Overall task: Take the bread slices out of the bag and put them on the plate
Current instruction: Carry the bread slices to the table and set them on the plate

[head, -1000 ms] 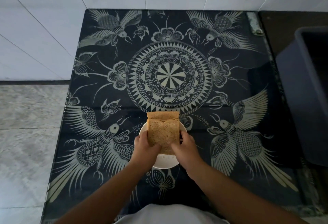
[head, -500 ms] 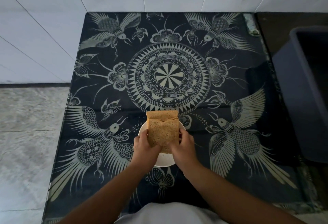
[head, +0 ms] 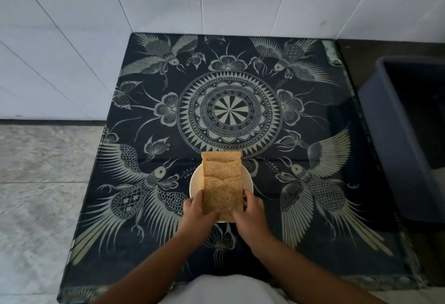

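Brown bread slices [head: 222, 183] lie overlapped in a row over a small white plate [head: 195, 183] near the table's front middle. My left hand [head: 196, 214] grips the left edge of the nearest slice, and my right hand [head: 250, 217] grips its right edge. Most of the plate is hidden under the bread and my hands. No bag is in view.
The table [head: 313, 115] is covered with a dark cloth printed with pale birds and a round medallion. A dark grey plastic bin [head: 395, 140] stands to the right of it. White tiled wall runs behind, grey floor to the left.
The slices now lie spread farther along the plate, with a third overlapped slice showing. My hands sit lower in the view as the camera tilted up.
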A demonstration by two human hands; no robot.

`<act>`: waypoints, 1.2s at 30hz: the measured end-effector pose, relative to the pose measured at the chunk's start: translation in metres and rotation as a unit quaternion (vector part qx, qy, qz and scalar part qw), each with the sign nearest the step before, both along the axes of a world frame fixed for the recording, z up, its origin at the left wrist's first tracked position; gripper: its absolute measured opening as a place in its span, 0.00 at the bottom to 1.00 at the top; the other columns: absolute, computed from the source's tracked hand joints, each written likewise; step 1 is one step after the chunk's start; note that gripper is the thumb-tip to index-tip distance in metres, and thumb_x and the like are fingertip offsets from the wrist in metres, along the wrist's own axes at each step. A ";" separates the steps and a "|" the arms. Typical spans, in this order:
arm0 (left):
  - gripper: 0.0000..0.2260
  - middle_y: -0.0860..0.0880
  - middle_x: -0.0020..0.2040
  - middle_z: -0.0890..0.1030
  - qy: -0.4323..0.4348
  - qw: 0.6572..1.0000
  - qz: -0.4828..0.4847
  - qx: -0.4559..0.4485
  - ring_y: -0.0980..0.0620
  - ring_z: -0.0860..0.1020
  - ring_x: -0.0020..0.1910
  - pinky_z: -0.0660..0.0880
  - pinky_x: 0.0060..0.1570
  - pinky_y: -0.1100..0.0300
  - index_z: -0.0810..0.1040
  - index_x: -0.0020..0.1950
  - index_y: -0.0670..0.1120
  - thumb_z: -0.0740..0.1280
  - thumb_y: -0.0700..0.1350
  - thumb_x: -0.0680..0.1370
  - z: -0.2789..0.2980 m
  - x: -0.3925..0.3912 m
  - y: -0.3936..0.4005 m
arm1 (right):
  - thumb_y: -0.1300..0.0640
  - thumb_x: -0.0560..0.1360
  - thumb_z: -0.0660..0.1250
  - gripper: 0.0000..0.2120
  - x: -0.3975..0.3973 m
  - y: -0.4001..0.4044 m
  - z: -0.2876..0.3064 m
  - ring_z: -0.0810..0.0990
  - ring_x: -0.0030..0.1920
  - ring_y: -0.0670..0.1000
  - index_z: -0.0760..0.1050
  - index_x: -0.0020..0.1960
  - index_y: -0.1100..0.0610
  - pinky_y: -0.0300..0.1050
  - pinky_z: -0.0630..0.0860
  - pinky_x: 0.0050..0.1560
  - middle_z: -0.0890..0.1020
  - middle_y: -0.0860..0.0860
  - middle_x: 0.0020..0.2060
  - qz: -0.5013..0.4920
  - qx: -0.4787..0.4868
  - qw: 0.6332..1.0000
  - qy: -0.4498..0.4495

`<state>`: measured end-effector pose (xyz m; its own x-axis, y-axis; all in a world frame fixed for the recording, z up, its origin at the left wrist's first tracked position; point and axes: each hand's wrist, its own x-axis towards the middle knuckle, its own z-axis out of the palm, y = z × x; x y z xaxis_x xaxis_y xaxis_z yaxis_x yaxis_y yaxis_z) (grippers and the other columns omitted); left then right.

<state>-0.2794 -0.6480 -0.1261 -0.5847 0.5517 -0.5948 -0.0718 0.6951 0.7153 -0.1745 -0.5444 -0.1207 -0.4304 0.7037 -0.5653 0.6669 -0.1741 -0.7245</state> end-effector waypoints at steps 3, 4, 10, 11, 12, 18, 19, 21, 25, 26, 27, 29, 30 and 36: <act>0.34 0.46 0.65 0.62 -0.002 1.000 -0.016 -0.007 0.48 0.68 0.60 0.72 0.57 0.55 0.56 0.77 0.49 0.68 0.46 0.75 0.000 -0.005 0.000 | 0.56 0.75 0.67 0.27 0.001 0.003 0.000 0.68 0.55 0.46 0.65 0.72 0.51 0.42 0.68 0.53 0.65 0.51 0.62 0.016 -0.002 1.000 0.003; 0.34 0.45 0.66 0.62 0.001 1.000 -0.020 -0.010 0.47 0.68 0.61 0.71 0.58 0.55 0.56 0.77 0.48 0.68 0.45 0.75 0.000 -0.007 0.000 | 0.57 0.75 0.66 0.26 0.001 0.003 -0.001 0.68 0.55 0.46 0.66 0.72 0.51 0.42 0.67 0.53 0.65 0.51 0.62 0.022 -0.001 1.000 0.003; 0.30 0.46 0.62 0.66 0.005 1.000 -0.024 -0.011 0.49 0.70 0.58 0.71 0.52 0.56 0.61 0.75 0.46 0.67 0.46 0.75 -0.001 -0.011 0.002 | 0.58 0.75 0.65 0.26 0.001 0.008 -0.005 0.67 0.55 0.46 0.66 0.72 0.51 0.42 0.66 0.54 0.65 0.49 0.60 0.030 -0.007 1.000 0.005; 0.30 0.46 0.62 0.66 0.007 1.000 -0.026 -0.010 0.49 0.71 0.57 0.71 0.51 0.58 0.61 0.75 0.46 0.67 0.46 0.75 -0.001 -0.010 0.002 | 0.58 0.75 0.65 0.26 0.001 0.009 -0.006 0.67 0.55 0.47 0.66 0.72 0.51 0.43 0.67 0.54 0.65 0.50 0.60 0.030 -0.007 1.000 0.005; 0.30 0.46 0.62 0.67 0.010 1.000 -0.026 -0.009 0.49 0.71 0.57 0.70 0.51 0.58 0.61 0.75 0.46 0.67 0.46 0.75 -0.002 -0.009 0.002 | 0.58 0.75 0.65 0.27 0.001 0.009 -0.007 0.68 0.55 0.47 0.66 0.73 0.51 0.43 0.67 0.54 0.65 0.50 0.60 0.029 -0.007 1.000 0.004; 0.33 0.44 0.66 0.64 0.012 1.000 -0.011 0.007 0.45 0.70 0.63 0.74 0.62 0.45 0.58 0.77 0.45 0.69 0.45 0.76 -0.002 -0.007 0.002 | 0.56 0.76 0.66 0.26 0.002 0.010 -0.009 0.69 0.57 0.46 0.66 0.73 0.50 0.47 0.71 0.59 0.65 0.49 0.61 0.016 -0.005 1.000 0.017; 0.33 0.45 0.66 0.64 0.010 1.000 -0.014 0.015 0.45 0.70 0.64 0.74 0.62 0.44 0.58 0.77 0.45 0.69 0.45 0.76 -0.002 -0.007 0.002 | 0.56 0.76 0.67 0.26 0.002 0.010 -0.009 0.69 0.58 0.46 0.66 0.73 0.50 0.47 0.72 0.59 0.65 0.48 0.61 0.014 -0.003 1.000 0.020; 0.33 0.46 0.66 0.63 0.010 1.000 -0.019 0.019 0.45 0.70 0.63 0.74 0.62 0.46 0.57 0.77 0.45 0.69 0.45 0.76 -0.002 -0.009 0.005 | 0.57 0.75 0.67 0.27 0.001 0.012 -0.009 0.69 0.59 0.47 0.66 0.73 0.50 0.48 0.73 0.60 0.65 0.48 0.61 0.012 -0.007 1.000 0.023; 0.32 0.47 0.65 0.63 -0.004 1.000 0.004 0.003 0.45 0.70 0.63 0.74 0.61 0.47 0.58 0.77 0.46 0.68 0.44 0.75 -0.005 -0.012 0.008 | 0.58 0.75 0.66 0.27 0.000 0.015 -0.008 0.68 0.57 0.47 0.65 0.72 0.50 0.47 0.72 0.57 0.65 0.50 0.61 0.020 -0.023 0.999 0.015; 0.32 0.47 0.64 0.64 -0.007 1.000 0.006 0.002 0.45 0.71 0.62 0.74 0.61 0.47 0.58 0.77 0.46 0.68 0.44 0.75 -0.004 -0.012 0.009 | 0.58 0.74 0.66 0.27 -0.001 0.015 -0.008 0.69 0.57 0.47 0.65 0.72 0.50 0.47 0.72 0.57 0.65 0.49 0.60 0.020 -0.025 0.999 0.015; 0.32 0.47 0.64 0.65 -0.009 1.000 0.011 0.005 0.45 0.71 0.61 0.75 0.61 0.46 0.59 0.77 0.46 0.68 0.43 0.75 -0.005 -0.012 0.009 | 0.58 0.74 0.66 0.27 -0.002 0.014 -0.007 0.70 0.58 0.48 0.66 0.72 0.51 0.49 0.73 0.58 0.66 0.49 0.60 0.018 -0.028 0.999 0.017; 0.32 0.47 0.65 0.66 -0.005 1.000 0.018 0.004 0.46 0.73 0.60 0.76 0.60 0.47 0.60 0.76 0.46 0.68 0.44 0.74 -0.005 -0.011 0.010 | 0.59 0.73 0.67 0.27 -0.003 0.013 -0.006 0.72 0.60 0.51 0.67 0.71 0.52 0.55 0.76 0.60 0.69 0.52 0.62 0.012 -0.034 0.999 0.021; 0.32 0.47 0.64 0.67 -0.004 1.000 0.018 -0.001 0.47 0.73 0.60 0.76 0.59 0.48 0.61 0.76 0.46 0.68 0.44 0.74 -0.003 -0.010 0.009 | 0.60 0.73 0.67 0.27 -0.003 0.012 -0.005 0.73 0.60 0.52 0.68 0.71 0.52 0.57 0.76 0.60 0.70 0.53 0.63 0.009 -0.034 0.999 0.021; 0.33 0.47 0.65 0.67 -0.007 1.000 -0.002 0.002 0.48 0.74 0.59 0.77 0.57 0.50 0.59 0.76 0.45 0.68 0.45 0.74 -0.004 -0.009 0.004 | 0.57 0.72 0.67 0.26 0.001 0.012 -0.005 0.74 0.58 0.51 0.69 0.70 0.51 0.55 0.77 0.58 0.71 0.52 0.61 0.014 -0.035 0.999 0.021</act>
<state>-0.2881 -0.6442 -0.1297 -0.5736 0.5569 -0.6007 -0.0795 0.6920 0.7175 -0.1736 -0.5319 -0.1257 -0.4731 0.6506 -0.5940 0.6421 -0.2071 -0.7382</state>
